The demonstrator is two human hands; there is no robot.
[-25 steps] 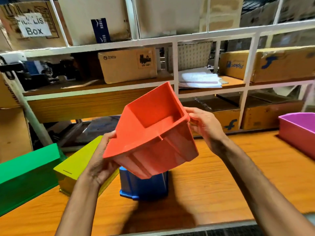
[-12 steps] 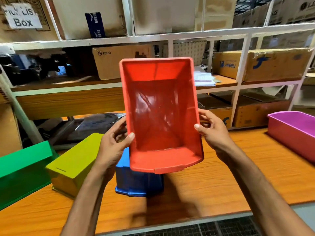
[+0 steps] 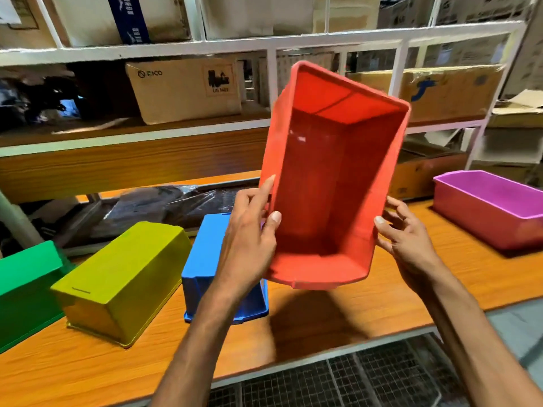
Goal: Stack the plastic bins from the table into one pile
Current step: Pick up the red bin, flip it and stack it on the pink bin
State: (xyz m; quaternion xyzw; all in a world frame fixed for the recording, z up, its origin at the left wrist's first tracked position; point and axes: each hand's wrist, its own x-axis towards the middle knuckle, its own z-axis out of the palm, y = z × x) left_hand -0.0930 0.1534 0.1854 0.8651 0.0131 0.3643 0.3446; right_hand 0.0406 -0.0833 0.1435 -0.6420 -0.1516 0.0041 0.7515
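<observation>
I hold a red plastic bin (image 3: 332,177) in the air above the table, its open side facing me and its top leaning right. My left hand (image 3: 249,239) grips its left wall, thumb inside the rim. My right hand (image 3: 402,239) holds its right wall. On the wooden table (image 3: 440,277), a blue bin (image 3: 205,259) lies upside down just behind my left hand. A yellow-green bin (image 3: 123,277) and a green bin (image 3: 26,286) lie upside down further left. A purple bin (image 3: 493,210) stands upright at the right.
A white metal shelf rack (image 3: 273,42) with cardboard boxes (image 3: 185,86) rises behind the table. A dark plastic-wrapped bundle (image 3: 164,204) lies at the table's back edge. A wire mesh floor grate (image 3: 338,383) shows below the front edge.
The red bin has turned from tilted sideways to open side facing me, then shifted right and leaned rightward. Both hands kept hold of it. The view has moved closer and left.
</observation>
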